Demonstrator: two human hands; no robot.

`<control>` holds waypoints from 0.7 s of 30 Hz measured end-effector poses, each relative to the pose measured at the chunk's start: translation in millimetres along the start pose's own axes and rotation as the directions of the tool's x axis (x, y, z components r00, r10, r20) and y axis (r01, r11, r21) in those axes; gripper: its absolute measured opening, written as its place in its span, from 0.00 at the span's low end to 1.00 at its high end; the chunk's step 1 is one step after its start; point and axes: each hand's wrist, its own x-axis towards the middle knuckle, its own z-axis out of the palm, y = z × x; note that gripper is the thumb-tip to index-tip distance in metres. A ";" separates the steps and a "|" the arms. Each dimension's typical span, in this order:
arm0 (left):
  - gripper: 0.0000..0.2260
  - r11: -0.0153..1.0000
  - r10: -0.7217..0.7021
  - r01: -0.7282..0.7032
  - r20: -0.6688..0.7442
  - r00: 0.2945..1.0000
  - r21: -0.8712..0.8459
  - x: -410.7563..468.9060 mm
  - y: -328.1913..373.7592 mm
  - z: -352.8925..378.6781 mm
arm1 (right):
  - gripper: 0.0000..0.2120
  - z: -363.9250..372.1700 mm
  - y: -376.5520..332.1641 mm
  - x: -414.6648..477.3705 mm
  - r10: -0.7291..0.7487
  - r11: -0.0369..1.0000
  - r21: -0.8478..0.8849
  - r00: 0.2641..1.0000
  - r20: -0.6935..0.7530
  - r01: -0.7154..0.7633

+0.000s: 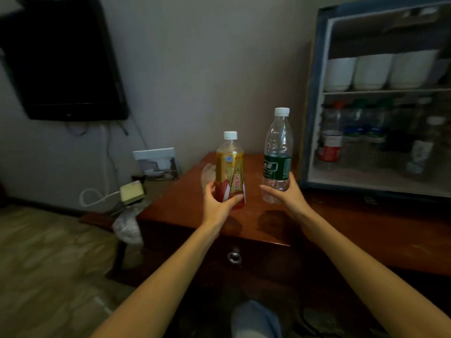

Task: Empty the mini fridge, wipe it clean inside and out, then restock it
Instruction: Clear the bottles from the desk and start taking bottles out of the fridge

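My left hand (217, 203) grips a gold-and-red labelled drink bottle (230, 167) with a white cap, held upright over the wooden cabinet top (185, 206). My right hand (288, 196) grips a clear water bottle (278, 152) with a green label, also upright, just left of the mini fridge (314, 98). The fridge stands open on the cabinet at the right. White cups (373, 71) line its upper shelf, and several bottles (353, 140) stand on the lower one.
A dark wall-mounted TV (63, 59) hangs at the left with cables below it. A framed picture (158, 164) leans on the wall. A crumpled plastic item (207, 174) lies on the cabinet behind the gold bottle. A drawer lock (233, 257) sits in the cabinet front.
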 end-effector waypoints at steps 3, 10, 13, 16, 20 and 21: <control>0.33 1.000 0.001 -0.003 -0.165 0.986 -0.013 -6.5 -0.5 -51.3 | 0.35 53.0 -5.2 -0.7 -0.001 1.000 0.024 0.989 0.147 -0.002; 0.34 0.992 -0.084 0.031 -0.475 0.876 -0.119 -29.6 -4.6 -179.3 | 0.36 181.4 -12.1 -5.2 0.028 0.999 0.021 0.893 0.448 -0.042; 0.26 0.992 -0.081 0.011 -0.573 0.816 -0.125 -43.4 -4.7 -224.8 | 0.48 230.9 -10.9 -12.6 0.051 0.997 0.013 0.836 0.547 -0.069; 0.29 0.992 -0.109 0.044 -0.635 0.764 -0.118 -57.9 -12.3 -264.7 | 0.42 273.5 -10.7 -26.6 0.092 0.995 -0.022 0.777 0.622 -0.100; 0.31 0.988 -0.152 0.113 -0.668 0.728 -0.102 -78.0 -31.2 -297.6 | 0.37 312.6 -4.2 -49.5 0.140 0.990 -0.078 0.725 0.675 -0.118; 0.31 0.985 -0.174 0.129 -0.666 0.725 -0.118 -82.1 -35.9 -302.4 | 0.38 319.6 -1.4 -54.5 0.156 0.987 -0.089 0.713 0.684 -0.132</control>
